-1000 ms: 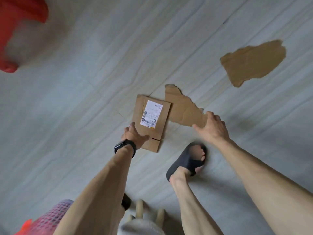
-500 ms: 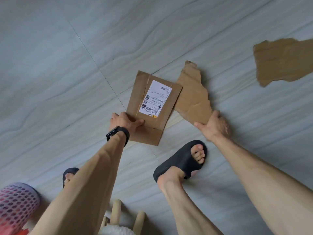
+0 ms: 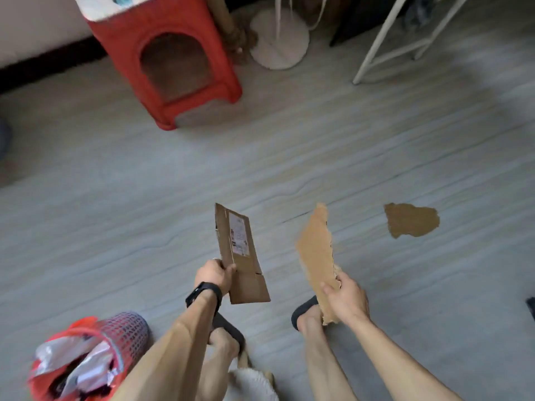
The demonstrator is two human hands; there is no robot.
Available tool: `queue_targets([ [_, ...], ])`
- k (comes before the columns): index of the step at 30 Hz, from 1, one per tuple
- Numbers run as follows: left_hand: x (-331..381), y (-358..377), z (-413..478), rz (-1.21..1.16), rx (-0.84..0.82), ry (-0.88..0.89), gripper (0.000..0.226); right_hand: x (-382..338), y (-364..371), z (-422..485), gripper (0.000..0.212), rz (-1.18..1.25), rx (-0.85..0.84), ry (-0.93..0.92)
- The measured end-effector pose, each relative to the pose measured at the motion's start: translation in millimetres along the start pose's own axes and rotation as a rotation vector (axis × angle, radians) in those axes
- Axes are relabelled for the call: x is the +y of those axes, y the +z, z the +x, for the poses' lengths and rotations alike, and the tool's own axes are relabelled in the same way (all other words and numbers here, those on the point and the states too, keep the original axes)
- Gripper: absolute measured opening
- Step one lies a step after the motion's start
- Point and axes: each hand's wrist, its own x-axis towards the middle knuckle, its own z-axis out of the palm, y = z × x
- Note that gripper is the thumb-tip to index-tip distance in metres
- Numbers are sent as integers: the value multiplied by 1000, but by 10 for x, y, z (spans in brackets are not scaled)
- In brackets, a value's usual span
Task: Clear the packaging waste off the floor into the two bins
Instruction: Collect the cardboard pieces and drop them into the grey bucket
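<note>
My left hand (image 3: 214,275) grips a flat brown cardboard piece with a white shipping label (image 3: 241,256), held upright off the floor. In my right hand (image 3: 344,299) is a torn strip of brown cardboard (image 3: 315,253), also lifted and standing on edge. A third torn cardboard scrap (image 3: 411,219) lies flat on the grey floor to the right. A mesh bin with a red liner (image 3: 127,334) stands at the lower left beside my left arm, stuffed with plastic wrapping (image 3: 75,363). Only this one bin is in view.
A red plastic stool (image 3: 173,53) stands at the back left. A round white stand base (image 3: 279,41) and white metal frame legs (image 3: 385,44) sit along the far wall. My feet in black slippers (image 3: 302,312) are below my hands. A white woven object (image 3: 252,383) lies at the bottom edge.
Both cardboard pieces lay flat on the floor under my hands; now each hand has lifted its piece upright. My head has risen, bringing the stool and far wall into view.
</note>
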Motion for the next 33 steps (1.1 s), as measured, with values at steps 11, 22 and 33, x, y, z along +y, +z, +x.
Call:
queue_targets([
  [11,-1323,-3322,-2030,-843,-41,35,35,-2642,-308,-2794,45,196,89,-315],
  [22,-2372,-4848,-2329,-1257,238,-80,31,-4751,-69,-3588,32,194,-94,-577],
  [33,-2647,-5872,-1829,-1406,404,-285,30,-6569,219,-3390,9,-9,-348,-649],
])
